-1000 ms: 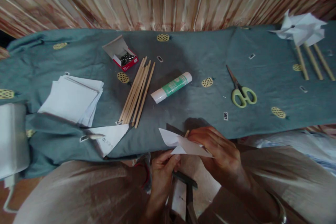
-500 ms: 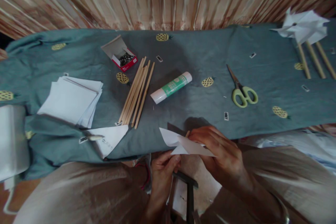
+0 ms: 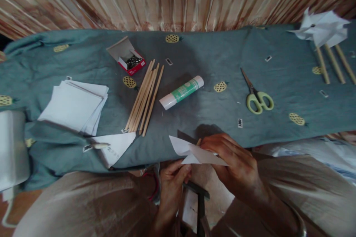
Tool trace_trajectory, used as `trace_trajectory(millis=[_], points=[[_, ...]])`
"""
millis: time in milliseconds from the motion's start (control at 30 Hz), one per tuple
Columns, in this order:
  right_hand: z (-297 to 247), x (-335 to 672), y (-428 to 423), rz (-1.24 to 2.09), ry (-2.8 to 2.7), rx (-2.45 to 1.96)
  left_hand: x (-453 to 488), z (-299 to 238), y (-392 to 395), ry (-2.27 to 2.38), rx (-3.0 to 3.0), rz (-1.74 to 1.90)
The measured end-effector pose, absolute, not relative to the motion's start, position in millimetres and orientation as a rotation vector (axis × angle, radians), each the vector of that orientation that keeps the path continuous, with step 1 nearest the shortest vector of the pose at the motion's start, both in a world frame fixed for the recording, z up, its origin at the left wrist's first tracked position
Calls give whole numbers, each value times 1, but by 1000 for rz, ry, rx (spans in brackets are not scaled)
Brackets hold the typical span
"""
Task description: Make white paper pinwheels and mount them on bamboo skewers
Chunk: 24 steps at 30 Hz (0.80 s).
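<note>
A folded white paper pinwheel is held between both hands at the front edge of the cloth-covered table. My left hand has its thumb and fingers closed at the lower left of the paper. On the other side, my right hand is closed around the right part, its fingers bent over the top and partly hidden by the paper. A short wooden tip shows beside the right fingers; how it meets the paper is hidden. Several bare wooden sticks and a green-and-white glue stick lie beyond the hands.
Scissors with green handles lie to the right. Pinwheels on sticks rest at the far right. An opened red box holds small metal pieces. A paper stack and a marked paper piece are at left. A dark T-shaped bar shows below.
</note>
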State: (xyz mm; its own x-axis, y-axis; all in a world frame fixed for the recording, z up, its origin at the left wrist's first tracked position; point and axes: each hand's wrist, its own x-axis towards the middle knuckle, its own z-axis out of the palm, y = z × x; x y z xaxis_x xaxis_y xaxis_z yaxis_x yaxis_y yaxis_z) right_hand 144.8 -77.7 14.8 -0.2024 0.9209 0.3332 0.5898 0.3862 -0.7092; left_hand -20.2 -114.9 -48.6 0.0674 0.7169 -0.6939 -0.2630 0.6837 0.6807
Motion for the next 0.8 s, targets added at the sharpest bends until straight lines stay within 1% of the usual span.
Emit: trace_trajectory(millis=[800], points=[[14,145,-78,605,-1914,-1280,-19,-47,-115,1330,372,760]])
